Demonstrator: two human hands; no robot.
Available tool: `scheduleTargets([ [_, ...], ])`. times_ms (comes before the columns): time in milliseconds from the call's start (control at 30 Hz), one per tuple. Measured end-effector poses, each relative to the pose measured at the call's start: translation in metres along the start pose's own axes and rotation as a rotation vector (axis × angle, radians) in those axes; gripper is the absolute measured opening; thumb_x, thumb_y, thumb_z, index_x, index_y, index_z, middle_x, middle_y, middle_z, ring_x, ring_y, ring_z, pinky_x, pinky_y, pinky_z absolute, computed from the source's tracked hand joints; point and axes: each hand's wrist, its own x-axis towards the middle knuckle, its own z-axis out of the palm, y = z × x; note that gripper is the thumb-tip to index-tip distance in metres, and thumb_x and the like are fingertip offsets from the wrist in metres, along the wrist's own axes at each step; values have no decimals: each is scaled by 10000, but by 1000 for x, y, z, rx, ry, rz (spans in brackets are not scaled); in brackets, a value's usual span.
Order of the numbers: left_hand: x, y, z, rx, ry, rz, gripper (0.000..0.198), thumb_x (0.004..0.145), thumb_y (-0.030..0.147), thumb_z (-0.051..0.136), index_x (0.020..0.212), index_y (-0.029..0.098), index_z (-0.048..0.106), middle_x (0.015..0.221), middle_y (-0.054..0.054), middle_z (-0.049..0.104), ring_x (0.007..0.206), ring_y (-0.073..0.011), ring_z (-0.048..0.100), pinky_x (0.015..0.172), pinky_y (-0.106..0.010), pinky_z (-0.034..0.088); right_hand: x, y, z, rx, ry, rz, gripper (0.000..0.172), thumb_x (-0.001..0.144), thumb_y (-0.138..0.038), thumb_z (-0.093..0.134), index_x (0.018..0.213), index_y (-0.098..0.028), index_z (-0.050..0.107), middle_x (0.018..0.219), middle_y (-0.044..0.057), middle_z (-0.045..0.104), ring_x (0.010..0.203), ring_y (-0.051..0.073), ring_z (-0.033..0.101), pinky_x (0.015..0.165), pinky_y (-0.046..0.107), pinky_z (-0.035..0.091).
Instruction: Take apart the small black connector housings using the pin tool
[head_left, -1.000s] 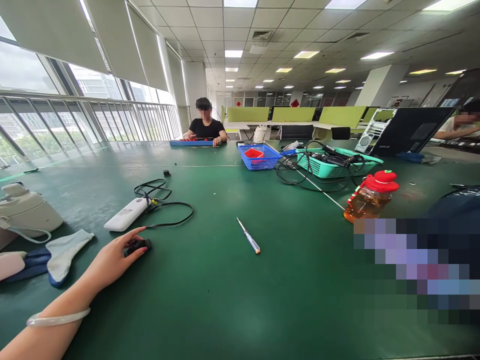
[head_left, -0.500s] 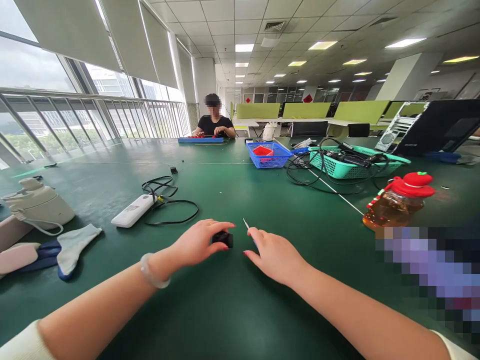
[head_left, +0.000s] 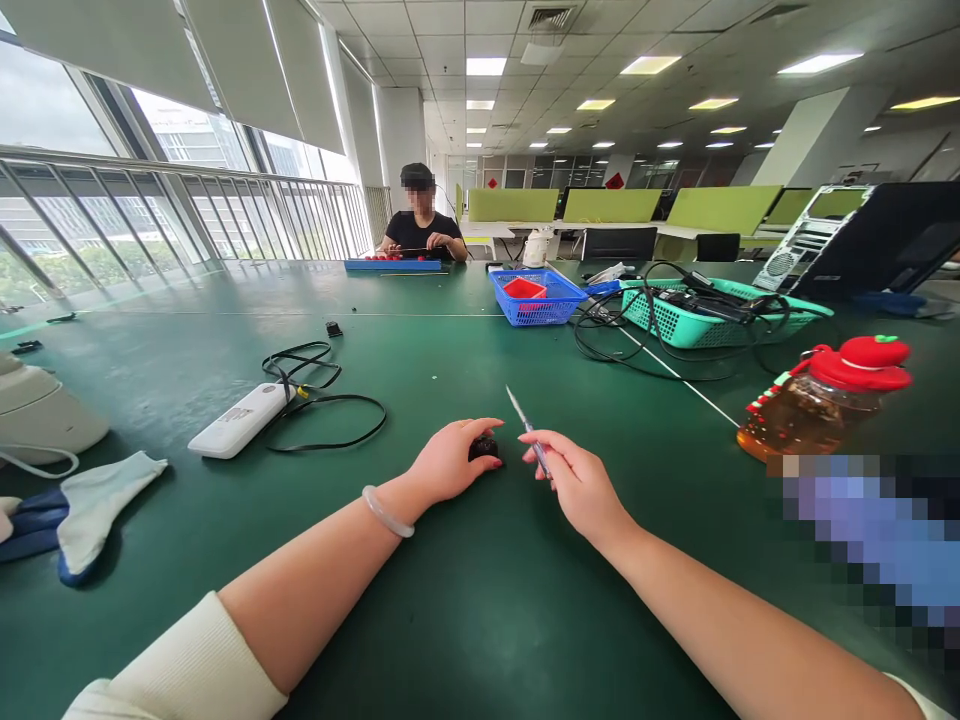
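While the left hand (head_left: 452,463) curls around a small black object (head_left: 484,448) in the head view, thumb on the near side and fingers over the far side, here's the right hand (head_left: 583,480) just across from it, pinching a screwdriver (head_left: 519,410) between thumb and fingers! Look at the line of it: the long axis runs away from the person and leans left, slim tip out ahead, handle back toward the right palm. The black object sits left of that handle, nearer the person than the tip is, with a narrow strip of green table (head_left: 480,620) between the two, so near but not touching. The left hand has the black object, the right has the screwdriver, and whether the tip hangs clear of the surface I can't tell from this angle. And what a change! A second ago the screwdriver lay alone on the table, no right hand in sight, with the left hand far over by the white device (head_left: 241,420). Half a second ago the right hand was over the screwdriver, covering most of it; now its shaft shows plainly, gripped, and the left hand, black object and all, sits a touch farther right in view.
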Motion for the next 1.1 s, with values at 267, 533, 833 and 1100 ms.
scheduleTargets([
  [267, 0, -19, 3, -3, -10, 58, 635, 738, 376, 812, 1313, 216, 597, 1328, -122, 620, 1304, -321, 505, 1115, -493, 418, -10, -8, 5, -275, 88, -405, 280, 890, -120, 541, 1129, -241, 622, 937, 33, 733, 907, 190, 673, 858, 366, 523],
  [533, -2, -18, 6, 29, -25, 56, 403, 793, 383, 766, 1164, 235, 709, 1261, -93, 648, 1252, -301, 518, 1113, -471, 416, -15, -26, -2, -344, 158, -786, 57, 934, -194, 578, 895, -236, 580, 611, -61, 609, 550, 103, 532, 831, 351, 433],
  [833, -1, -20, 7, 37, -23, 87, 396, 808, 366, 745, 1173, 221, 695, 1223, -90, 667, 1211, -291, 542, 1090, -457, 432, -24, -26, 2, -319, 43, -921, 45, 978, -202, 524, 963, -209, 566, 586, -45, 558, 505, 109, 445, 531, 254, 374],
  [1100, -2, -21, 8, 38, -28, 77, 390, 798, 358, 748, 1166, 243, 692, 1216, -65, 673, 1209, -291, 545, 1089, -457, 433, -26, -27, 4, -348, 63, -962, 65, 943, -165, 538, 906, -191, 584, 550, -59, 496, 477, 107, 344, 489, 264, 296],
])
